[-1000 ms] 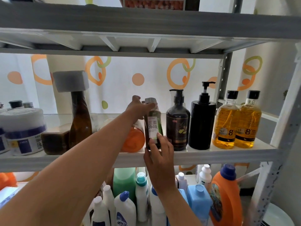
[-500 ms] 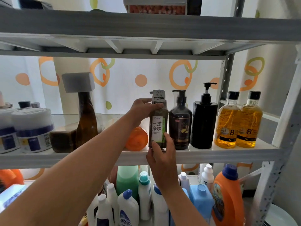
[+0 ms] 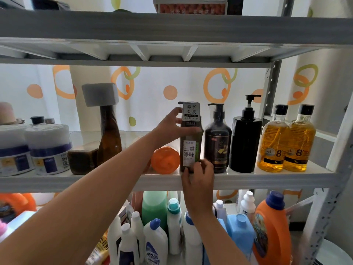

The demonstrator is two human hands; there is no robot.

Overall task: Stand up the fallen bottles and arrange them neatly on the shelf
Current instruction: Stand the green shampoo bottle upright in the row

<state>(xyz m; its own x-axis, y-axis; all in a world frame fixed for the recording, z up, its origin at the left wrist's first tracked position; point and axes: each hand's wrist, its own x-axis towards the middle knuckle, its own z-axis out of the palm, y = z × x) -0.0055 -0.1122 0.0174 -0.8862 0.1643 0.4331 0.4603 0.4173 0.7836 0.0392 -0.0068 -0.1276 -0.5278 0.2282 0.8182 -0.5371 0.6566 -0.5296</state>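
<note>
A dark green shampoo bottle with a white label stands upright on the middle shelf, close beside a dark brown pump bottle. My left hand grips its shoulder just under the cap. My right hand pinches its base from the front. An orange bottle lies on its side just left of it, its bottom facing me. To the right stand a black pump bottle and two yellow bottles.
A brown bottle with a grey square cap, a brown block and two white jars fill the shelf's left part. The lower shelf holds several cleaner bottles and an orange detergent jug. A grey post frames the right.
The green bottle has gone from tilted to upright beside the brown pump bottle. My left hand moved up to its shoulder, and my right hand stayed at its base.
</note>
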